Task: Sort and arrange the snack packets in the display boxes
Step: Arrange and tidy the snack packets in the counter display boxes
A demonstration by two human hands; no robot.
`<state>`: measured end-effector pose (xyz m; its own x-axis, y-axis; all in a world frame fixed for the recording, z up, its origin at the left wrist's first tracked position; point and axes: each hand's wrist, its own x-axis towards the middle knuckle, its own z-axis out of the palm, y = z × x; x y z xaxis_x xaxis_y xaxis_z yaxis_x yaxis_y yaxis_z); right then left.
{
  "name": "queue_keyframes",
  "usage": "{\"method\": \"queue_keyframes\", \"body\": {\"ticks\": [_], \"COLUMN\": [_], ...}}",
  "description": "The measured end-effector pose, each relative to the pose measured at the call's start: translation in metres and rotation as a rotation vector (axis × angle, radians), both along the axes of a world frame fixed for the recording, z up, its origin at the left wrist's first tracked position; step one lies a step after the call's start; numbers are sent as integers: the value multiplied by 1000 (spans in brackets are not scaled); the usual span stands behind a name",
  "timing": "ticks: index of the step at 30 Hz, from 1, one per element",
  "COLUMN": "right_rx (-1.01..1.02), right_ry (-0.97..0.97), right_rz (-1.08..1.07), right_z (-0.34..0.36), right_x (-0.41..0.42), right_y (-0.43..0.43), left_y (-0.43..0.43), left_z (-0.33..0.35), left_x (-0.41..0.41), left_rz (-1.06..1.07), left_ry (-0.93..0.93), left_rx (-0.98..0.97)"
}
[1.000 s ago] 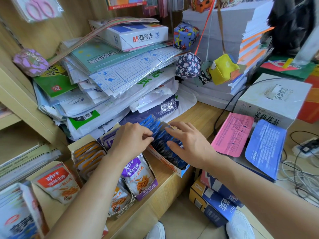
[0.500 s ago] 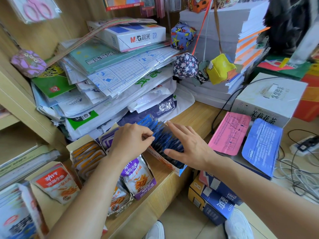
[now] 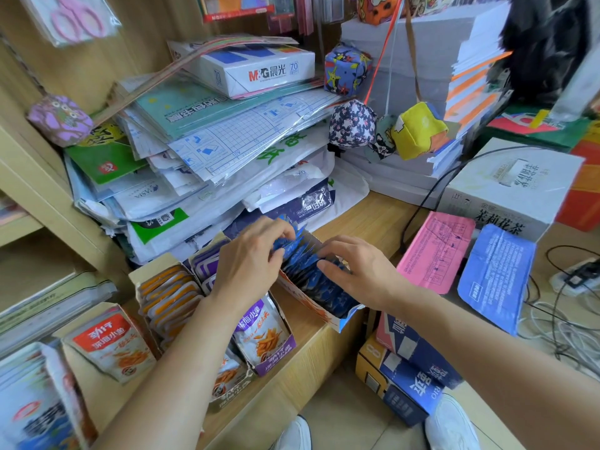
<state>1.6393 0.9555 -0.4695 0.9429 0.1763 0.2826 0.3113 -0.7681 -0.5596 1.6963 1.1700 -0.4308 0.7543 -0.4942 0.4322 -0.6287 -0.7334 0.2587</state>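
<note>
My left hand pinches shiny blue foil snack packets at the eleven o'clock end of the open cardboard display box; my right hand presses them with relaxed fingers from three o'clock.

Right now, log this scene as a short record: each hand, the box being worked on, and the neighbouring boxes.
Left hand: pinches the blue packets near the row's far end
Right hand: fingers rest on the tops of the same row
Active box: open display box on the wooden shelf, blue packets standing in a row
Neighbours: a box of purple packets beside it, then a box of orange packets
</note>
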Motion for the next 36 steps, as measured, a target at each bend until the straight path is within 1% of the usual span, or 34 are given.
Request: {"method": "queue_keyframes", "body": {"ticks": [3,6,8,12,16,20,23,28,32,34,36], "right_rx": [13,-8,-20,-9,-28,-69,-94,-154,-191,-170,-88], "right_ry": [-1,-6,-4,-8,-22,-23,-10,-41,6,26,50], "right_rz": [7,15,16,25,49,61,74,37,36,25,5], "right_z": [2,4,5,6,5,4,4,-1,-4,-6,-6], "right_x": [3,5,5,4,2,3,2,-5,-11,-14,-15], "right_y": [1,2,0,-2,-3,-3,-3,-4,-1,-2,-1], "left_y": [-4,-7,-6,-7,-8,-12,-12,-7,-6,-5,-5], "left_z": [-2,-1,-1,5,2,1,-6,-6,-3,-5,-6], "left_x": [4,7,9,8,7,7,8,8,7,6,3], "left_rz": [-87,-142,-105,26,85,123,90,45,-15,-47,-71], "left_ry": [-64,-93,-87,-74,-71,-67,-91,-165,-199,-203,-202], "left_rx": [4,106,145,125,299,354,342,206,185,183,194]}}
